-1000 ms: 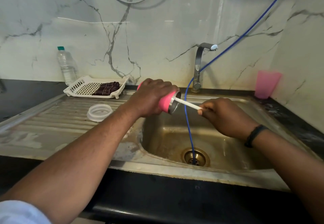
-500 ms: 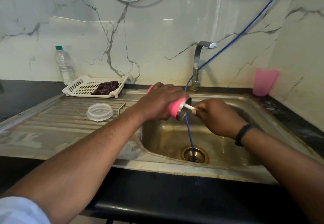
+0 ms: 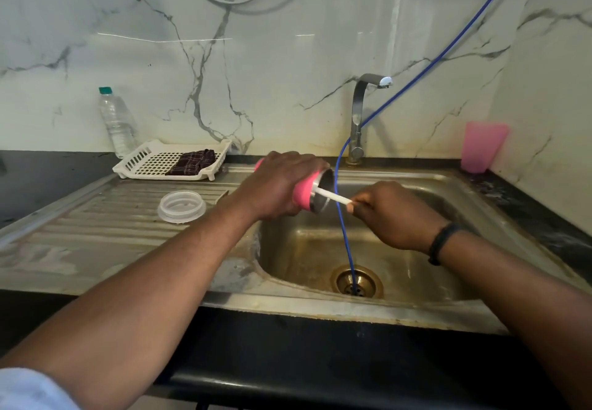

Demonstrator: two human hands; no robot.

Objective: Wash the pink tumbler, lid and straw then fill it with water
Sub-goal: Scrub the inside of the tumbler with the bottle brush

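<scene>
- Clear round plastic lid: lies flat on the ribbed steel drainboard, well left of the stainless steel sink.
- Left hand: grip wrapped fully round the pink steel-lined tumbler, held on its side above the sink's left edge, mouth facing right.
- White plastic straw: one end inside the tumbler mouth; the other end pinched by the right hand over the sink.
- Step in hand, as judged: handling the straw at the tumbler mouth; no water runs from the chrome tap behind the sink.
- Next move calls for opening the tap and rinsing each part.

Pink tumbler sideways, white straw inside; clear lid apart
</scene>
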